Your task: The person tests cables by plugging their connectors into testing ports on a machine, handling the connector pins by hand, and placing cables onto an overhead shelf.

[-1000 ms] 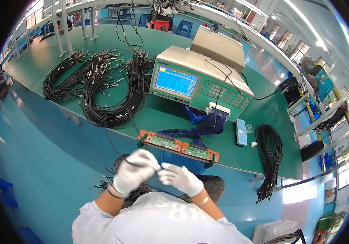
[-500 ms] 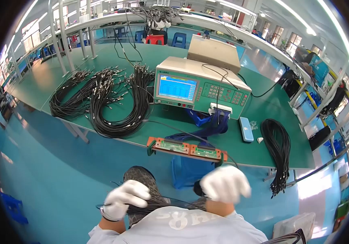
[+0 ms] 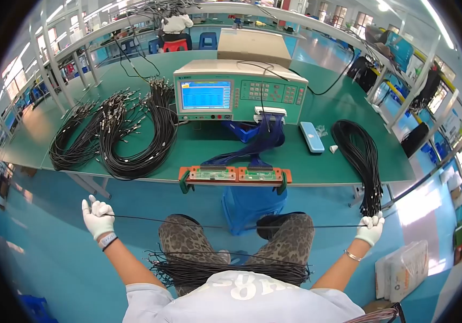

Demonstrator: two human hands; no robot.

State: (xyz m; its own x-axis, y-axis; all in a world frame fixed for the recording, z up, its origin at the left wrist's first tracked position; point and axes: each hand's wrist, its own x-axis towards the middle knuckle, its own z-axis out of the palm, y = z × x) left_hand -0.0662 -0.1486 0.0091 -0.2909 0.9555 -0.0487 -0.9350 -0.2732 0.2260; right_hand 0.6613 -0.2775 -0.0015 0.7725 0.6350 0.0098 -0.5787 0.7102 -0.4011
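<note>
A thin black cable (image 3: pixel 150 219) stretches almost level across my lap, between my two white-gloved hands. At the left, my left hand (image 3: pixel 99 216) pinches one end, with a finger or two sticking up. My right hand (image 3: pixel 371 230) is closed on the other end, just below the tips of a hanging cable bundle on the table's right side. The middle of the cable is hard to make out against the floor. Across my thighs lies a loose bundle of black cables (image 3: pixel 231 271). Ahead, a test fixture (image 3: pixel 225 174) with green circuit boards is clamped to the table edge.
A tester with a lit screen (image 3: pixel 206 95) stands on the green table (image 3: pixel 198 145). Coiled cables (image 3: pixel 161 145) lie to its left, another cable bundle (image 3: pixel 361 156) and a light-blue case (image 3: pixel 311 137) to its right. A blue stool (image 3: pixel 252 207) stands under the table edge.
My hands have moved from close to my lap out to both sides, drawing a cable out between them. The view has tilted down, and the lap bundle shows more fully.
</note>
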